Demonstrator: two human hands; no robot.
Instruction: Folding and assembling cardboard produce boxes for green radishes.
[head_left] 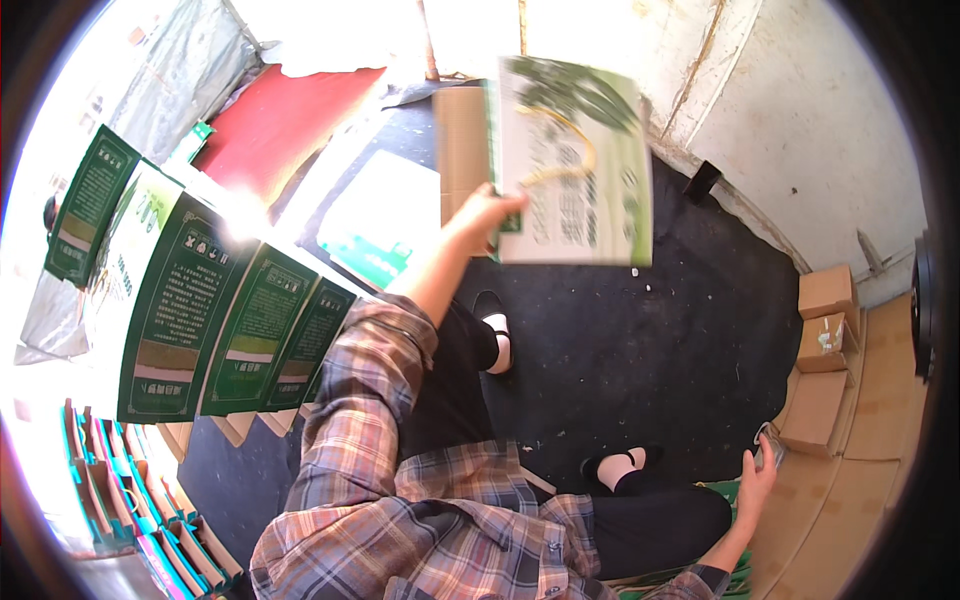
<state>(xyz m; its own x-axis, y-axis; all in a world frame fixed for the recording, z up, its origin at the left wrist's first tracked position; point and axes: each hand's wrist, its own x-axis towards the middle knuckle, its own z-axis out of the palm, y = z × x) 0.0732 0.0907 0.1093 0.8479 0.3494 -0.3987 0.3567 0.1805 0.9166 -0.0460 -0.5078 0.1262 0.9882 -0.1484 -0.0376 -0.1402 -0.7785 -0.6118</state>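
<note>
My left hand (pixel 484 218) is gripping a green-and-white carton (pixel 580 205) by its side, up over the black floor (pixel 680 340). My right hand (pixel 755 488) is at a small shiny thing (pixel 769 450); I can't tell if I'm holding it. Green cartons (pixel 172 305) stand on my left, maybe done. The one I hold isn't put down yet, so I think that's left.

Plaid and green over black

The shirt (pixel 345 440) is plaid in brown, grey and orange; trousers (pixel 660 530) and floor (pixel 680 330) are black. The far carton (pixel 575 215) is white with green leaves and a yellow handle (pixel 588 150). Left cartons (pixel 180 300) are dark green with tan bands; the far-left sheet (pixel 285 120) is red. Right boxes (pixel 815 410) are plain brown.
</note>
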